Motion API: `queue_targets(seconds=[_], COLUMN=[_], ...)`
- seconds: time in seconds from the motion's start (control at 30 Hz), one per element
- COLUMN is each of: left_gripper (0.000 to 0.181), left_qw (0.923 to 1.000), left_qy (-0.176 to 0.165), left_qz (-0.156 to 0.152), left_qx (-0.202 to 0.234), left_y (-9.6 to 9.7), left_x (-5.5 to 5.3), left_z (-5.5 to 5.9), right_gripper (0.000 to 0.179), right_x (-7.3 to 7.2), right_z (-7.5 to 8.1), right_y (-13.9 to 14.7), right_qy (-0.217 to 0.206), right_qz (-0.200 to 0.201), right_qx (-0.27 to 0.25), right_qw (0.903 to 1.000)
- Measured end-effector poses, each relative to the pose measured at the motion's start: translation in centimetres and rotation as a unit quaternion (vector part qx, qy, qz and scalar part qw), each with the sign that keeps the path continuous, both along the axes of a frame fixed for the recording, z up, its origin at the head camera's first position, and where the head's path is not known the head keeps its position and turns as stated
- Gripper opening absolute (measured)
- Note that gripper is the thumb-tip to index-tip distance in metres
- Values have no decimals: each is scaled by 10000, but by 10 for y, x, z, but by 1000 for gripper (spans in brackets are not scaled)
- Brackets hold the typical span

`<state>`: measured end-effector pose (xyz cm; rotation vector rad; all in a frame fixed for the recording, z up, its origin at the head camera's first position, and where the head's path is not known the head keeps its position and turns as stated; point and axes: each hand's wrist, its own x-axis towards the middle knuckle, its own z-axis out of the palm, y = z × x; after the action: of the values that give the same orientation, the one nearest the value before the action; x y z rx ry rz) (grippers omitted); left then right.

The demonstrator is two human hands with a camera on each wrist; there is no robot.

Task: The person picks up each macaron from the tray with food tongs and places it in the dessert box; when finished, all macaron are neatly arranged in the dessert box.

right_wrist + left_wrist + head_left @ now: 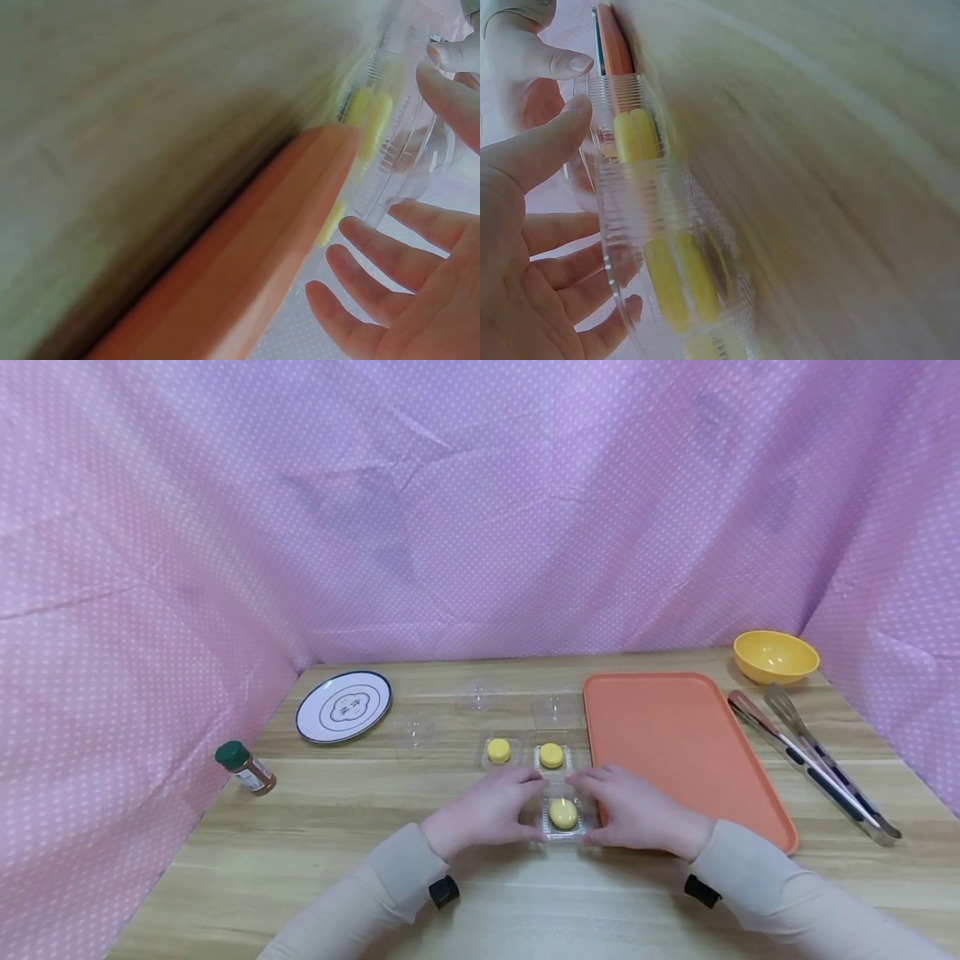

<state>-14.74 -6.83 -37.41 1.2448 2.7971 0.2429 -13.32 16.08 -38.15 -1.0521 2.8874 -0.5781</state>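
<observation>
A clear plastic box (551,837) with a yellow macaron (563,814) inside sits on the table between both hands. My left hand (491,810) holds its left side, with the thumb at the front corner and the fingers farther back. Opposite it, my right hand (641,810) holds the right side the same way. Both thumbs reach the box edge in the wrist views, and the other fingers spread behind the clear plastic. Just beyond stand two more clear trays, one with a yellow macaron (551,755) and the other, to its left, with another macaron (498,750).
Several clear plastic pieces, such as a dome (416,732), lie farther back. An orange tray (675,735) is close on the right, with metal tongs (825,768) and a yellow bowl (776,660) beyond. A white plate (318,714) and green-capped bottle (247,768) stand left.
</observation>
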Motion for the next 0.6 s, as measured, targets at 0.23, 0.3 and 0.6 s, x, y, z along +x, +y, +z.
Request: queue_targets(seconds=[0.23,0.3,0.6], left_gripper=[65,65,64], left_qw=[9999,9999,9999], left_qy=[-62,-42,-72], left_qz=[78,58,-67], left_qx=[-108,-91,95], left_y=[1,1,3], left_x=[0,0,0], left_z=[-2,-3,-3], right_gripper=[70,69,72], right_x=[1,1,2], right_z=[-1,-1,-3], right_y=[0,0,-1], right_qy=[-93,-124,-304], right_qz=[-51,-50,-116], right_qx=[95,85,-72], right_qw=[9999,9999,9994])
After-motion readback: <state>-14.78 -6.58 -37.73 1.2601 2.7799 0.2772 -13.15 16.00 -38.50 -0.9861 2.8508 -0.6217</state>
